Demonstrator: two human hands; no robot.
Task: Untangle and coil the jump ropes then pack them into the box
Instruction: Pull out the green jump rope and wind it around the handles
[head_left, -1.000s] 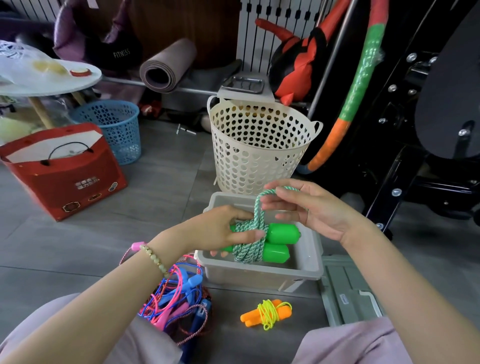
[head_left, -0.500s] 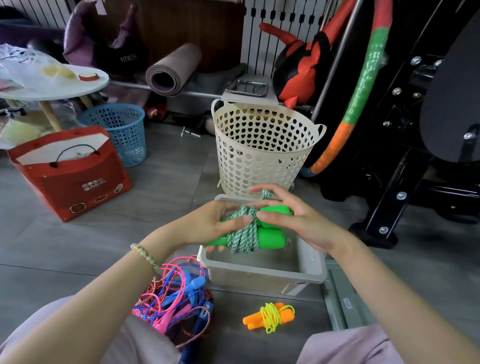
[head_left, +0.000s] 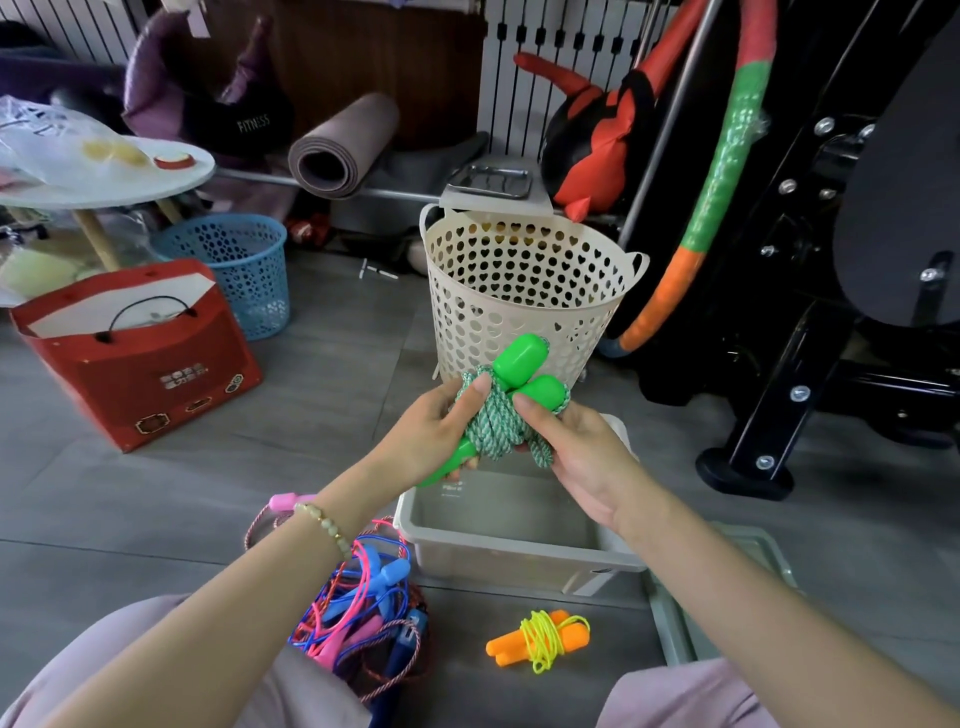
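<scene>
Red bag (head_left: 130, 364): stands on the floor at far left, well apart from the hands.
Blue basket (head_left: 234, 265): just behind the bag, under a round white table (head_left: 171, 179).
Tangle (head_left: 363, 613): pink, blue and reddish ropes in a heap on the floor, left of the box, partly under the left forearm and not yet coiled.
Left hand (head_left: 426, 431): grips the green rope from the left, fingers curled round the bundle and thumb pressed flat on the wound cord; a bead bracelet (head_left: 324, 522) sits on the wrist.
Green rope (head_left: 493, 415): two green handles side by side with the green-white cord wound round them. It is held in the air above the box, tilted, thick ends up toward the cream basket (head_left: 524, 291). A short loop of cord hangs by the right hand.
Box (head_left: 519, 540): pale, open, on the floor below the hands.
Orange rope (head_left: 540, 636): coiled, yellow cord round orange handles, on the floor just in front of the box.
Right hand (head_left: 582, 452): holds the bundle from the right, thumb laid on a handle, fingers curled beneath.
Lid (head_left: 727, 587): flat on the floor, right of the box.
</scene>
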